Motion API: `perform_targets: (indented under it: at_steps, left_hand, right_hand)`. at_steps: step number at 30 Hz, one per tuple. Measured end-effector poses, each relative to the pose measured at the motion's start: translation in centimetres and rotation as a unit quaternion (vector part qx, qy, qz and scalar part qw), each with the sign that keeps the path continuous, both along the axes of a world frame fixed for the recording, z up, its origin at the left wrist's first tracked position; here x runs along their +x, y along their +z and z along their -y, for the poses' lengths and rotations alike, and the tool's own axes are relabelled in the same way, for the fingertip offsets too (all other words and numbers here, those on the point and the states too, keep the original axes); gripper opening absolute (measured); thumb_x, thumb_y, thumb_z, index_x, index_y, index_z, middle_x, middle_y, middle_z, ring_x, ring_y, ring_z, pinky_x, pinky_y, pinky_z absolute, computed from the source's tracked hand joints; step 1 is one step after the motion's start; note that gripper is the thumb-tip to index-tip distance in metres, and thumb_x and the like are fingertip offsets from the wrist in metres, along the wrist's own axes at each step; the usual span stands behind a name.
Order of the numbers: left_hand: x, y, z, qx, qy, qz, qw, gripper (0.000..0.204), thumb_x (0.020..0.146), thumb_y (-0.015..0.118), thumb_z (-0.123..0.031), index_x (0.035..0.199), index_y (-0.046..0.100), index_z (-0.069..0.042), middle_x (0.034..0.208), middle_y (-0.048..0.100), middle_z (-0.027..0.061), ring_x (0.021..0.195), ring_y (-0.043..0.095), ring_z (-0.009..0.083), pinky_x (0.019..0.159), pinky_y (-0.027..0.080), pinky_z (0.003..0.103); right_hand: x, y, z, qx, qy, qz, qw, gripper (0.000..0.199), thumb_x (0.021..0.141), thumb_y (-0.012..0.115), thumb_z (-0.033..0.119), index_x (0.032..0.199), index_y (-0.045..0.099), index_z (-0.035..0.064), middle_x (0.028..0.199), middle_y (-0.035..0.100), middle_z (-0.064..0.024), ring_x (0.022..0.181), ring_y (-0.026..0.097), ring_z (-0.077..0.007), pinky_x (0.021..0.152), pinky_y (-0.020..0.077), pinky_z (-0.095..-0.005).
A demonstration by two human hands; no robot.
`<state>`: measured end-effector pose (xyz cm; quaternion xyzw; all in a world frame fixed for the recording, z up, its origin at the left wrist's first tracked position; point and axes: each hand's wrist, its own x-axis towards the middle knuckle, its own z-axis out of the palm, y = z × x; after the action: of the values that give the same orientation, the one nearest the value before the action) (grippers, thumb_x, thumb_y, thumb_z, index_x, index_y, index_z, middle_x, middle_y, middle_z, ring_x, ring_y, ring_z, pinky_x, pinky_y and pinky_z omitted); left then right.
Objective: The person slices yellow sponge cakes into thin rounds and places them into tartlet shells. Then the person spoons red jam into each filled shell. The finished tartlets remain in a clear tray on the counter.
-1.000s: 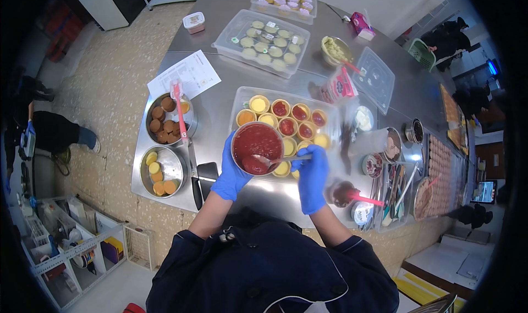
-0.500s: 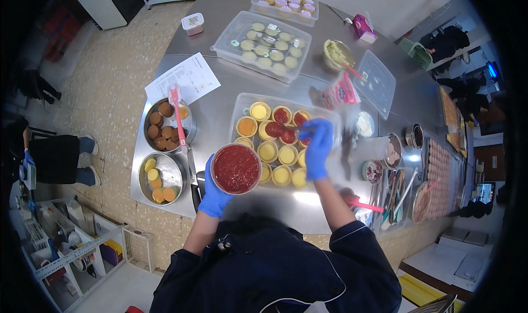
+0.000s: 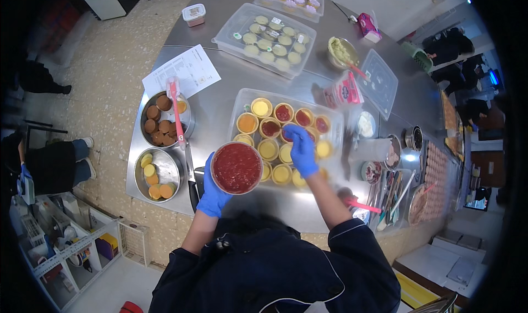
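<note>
My left hand (image 3: 213,195), in a blue glove, is closed around a round tub of red, jam-like filling (image 3: 237,168), tilted toward me. My right hand (image 3: 302,152), also gloved in blue, is pinched on a spoon over the clear plastic container (image 3: 237,108) of small round cups. The hand mostly hides the spoon. Several cups in the far rows carry red filling, such as one cup (image 3: 270,128) just left of my right fingers. The nearer cups (image 3: 268,149) show plain yellow tops. One cup (image 3: 247,123) at the left is orange.
Left of the container are a pan of brown cake rounds (image 3: 163,127) with a pink spatula (image 3: 178,115), a pan of yellow rounds (image 3: 155,176) and a knife (image 3: 193,181). Beyond sits a lidded box of green-topped cakes (image 3: 269,41). Bowls and utensils (image 3: 389,197) crowd the right.
My right hand has moved slightly left and nearer to me, with fingers lower at the cups. The red-loaded spoon has gone mostly from sight; the cup beneath it now shows red filling.
</note>
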<state>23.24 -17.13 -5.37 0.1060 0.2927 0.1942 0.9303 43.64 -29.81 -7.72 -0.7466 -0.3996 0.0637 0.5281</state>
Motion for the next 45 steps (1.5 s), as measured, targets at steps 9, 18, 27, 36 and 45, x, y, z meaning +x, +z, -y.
perform_targets:
  at_steps: [9,18,27,36,45]
  left_hand:
    - [0.1,0.8,0.3,0.057,-0.016,-0.029,0.998,0.041,0.09,0.037,-0.039,0.116,0.053,-0.012,0.117,0.056,0.0091,0.107,0.054,0.0278,0.092,0.043,0.046]
    - [0.0,0.7,0.5,0.093,-0.023,-0.036,0.995,0.041,0.09,0.038,-0.04,0.117,0.053,-0.013,0.117,0.056,0.009,0.107,0.053,0.0277,0.092,0.043,0.046]
    - [0.8,1.4,0.4,0.006,-0.009,0.008,1.0,0.043,0.09,0.037,-0.04,0.118,0.052,-0.011,0.118,0.055,0.0104,0.108,0.053,0.0287,0.092,0.043,0.046]
    - [2.2,1.5,0.6,0.062,-0.026,0.049,0.997,0.041,0.091,0.036,-0.037,0.118,0.052,-0.011,0.118,0.055,0.0101,0.107,0.053,0.027,0.093,0.043,0.045]
    - [2.6,1.4,0.6,-0.061,-0.029,0.103,0.992,0.043,0.091,0.035,-0.04,0.119,0.051,-0.011,0.118,0.054,0.0098,0.109,0.052,0.027,0.093,0.042,0.046]
  right_hand:
    - [-1.1,-0.4,0.6,0.058,-0.047,-0.002,0.997,0.018,0.092,0.039,0.003,0.105,0.051,0.0016,0.098,0.059,-0.0111,0.083,0.061,-0.018,0.073,0.0496,-0.0283]
    - [-0.6,-2.1,0.2,0.092,-0.118,-0.125,0.981,0.017,0.094,0.037,0.006,0.104,0.049,0.0012,0.099,0.059,-0.0106,0.083,0.061,-0.0162,0.074,0.0492,-0.0273]
    - [-1.3,2.1,0.6,0.142,-0.141,-0.095,0.975,0.018,0.096,0.034,0.014,0.1,0.047,0.0023,0.094,0.058,-0.0102,0.075,0.06,-0.0164,0.067,0.0495,-0.027]
    - [-5.9,9.7,2.0,0.231,-0.014,-0.225,0.947,0.019,0.096,0.033,0.016,0.095,0.045,0.0012,0.087,0.058,-0.0136,0.067,0.059,-0.017,0.063,0.0498,-0.0264]
    - [-10.9,8.3,3.0,0.214,0.033,-0.118,0.969,0.021,0.096,0.031,0.014,0.094,0.046,-0.0005,0.086,0.059,-0.0146,0.068,0.059,-0.0179,0.063,0.05,-0.0282]
